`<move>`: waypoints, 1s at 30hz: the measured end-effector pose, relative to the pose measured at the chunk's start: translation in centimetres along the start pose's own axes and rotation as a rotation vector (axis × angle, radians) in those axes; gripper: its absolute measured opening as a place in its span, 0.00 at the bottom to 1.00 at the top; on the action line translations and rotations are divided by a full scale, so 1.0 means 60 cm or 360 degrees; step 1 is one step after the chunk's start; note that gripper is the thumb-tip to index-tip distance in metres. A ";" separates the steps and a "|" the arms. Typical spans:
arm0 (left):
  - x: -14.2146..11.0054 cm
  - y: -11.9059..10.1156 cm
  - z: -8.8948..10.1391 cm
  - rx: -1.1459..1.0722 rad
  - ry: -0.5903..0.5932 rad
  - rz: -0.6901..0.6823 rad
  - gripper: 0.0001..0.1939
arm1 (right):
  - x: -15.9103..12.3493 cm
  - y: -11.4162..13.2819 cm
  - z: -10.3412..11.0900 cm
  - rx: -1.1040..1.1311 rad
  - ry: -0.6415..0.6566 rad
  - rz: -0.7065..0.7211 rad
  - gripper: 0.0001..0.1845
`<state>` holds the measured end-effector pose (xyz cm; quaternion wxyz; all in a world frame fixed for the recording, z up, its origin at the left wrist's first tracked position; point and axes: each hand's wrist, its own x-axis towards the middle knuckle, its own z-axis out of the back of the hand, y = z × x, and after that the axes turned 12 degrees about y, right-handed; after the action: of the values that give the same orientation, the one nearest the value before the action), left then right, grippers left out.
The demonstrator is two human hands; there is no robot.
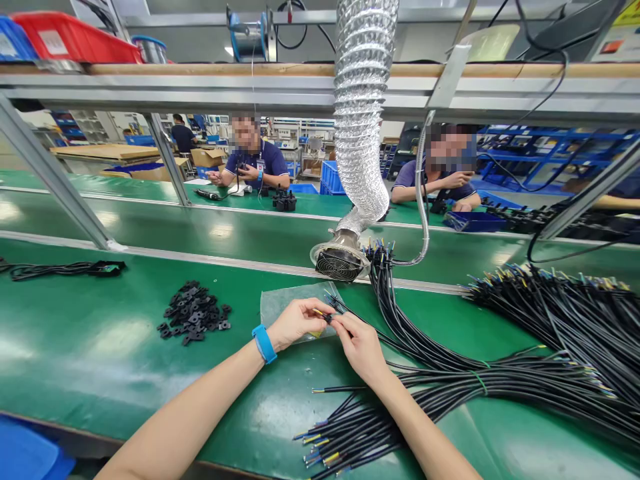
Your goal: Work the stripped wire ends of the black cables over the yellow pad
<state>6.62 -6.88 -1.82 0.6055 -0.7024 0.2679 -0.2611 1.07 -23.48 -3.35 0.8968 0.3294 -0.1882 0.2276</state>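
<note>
In the middle of the bench my left hand [296, 321] and my right hand [361, 343] meet fingertip to fingertip. Between them is a small black part [327, 319] with a yellow wire end; the left thumb and fingers pinch it, and the right fingers close on it from the other side. Its exact kind is too small to make out. Under the hands lies a clear plastic bag [277, 303]. Left of my hands is a pile of small black plastic pieces [195, 312]. Bundles of black cables [415, 333] with bared coloured wire ends lie to the right and under my right forearm.
A fume extraction hose [363, 113] hangs down to a round fan [339, 262] just beyond my hands. More cables [555, 313] are heaped at right. A coiled cord [60, 269] lies far left. Two people [260, 160] sit across the bench, beneath a metal shelf [200, 90].
</note>
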 end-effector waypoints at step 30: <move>-0.162 -0.057 0.171 0.1872 -0.0741 0.0208 0.15 | -0.018 0.014 0.068 -0.0008 0.1148 -0.0221 0.12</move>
<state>6.92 7.57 -0.21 0.9472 -0.2730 -0.0166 -0.1675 -1.03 -25.97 -0.52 0.9196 0.2379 0.1623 0.2674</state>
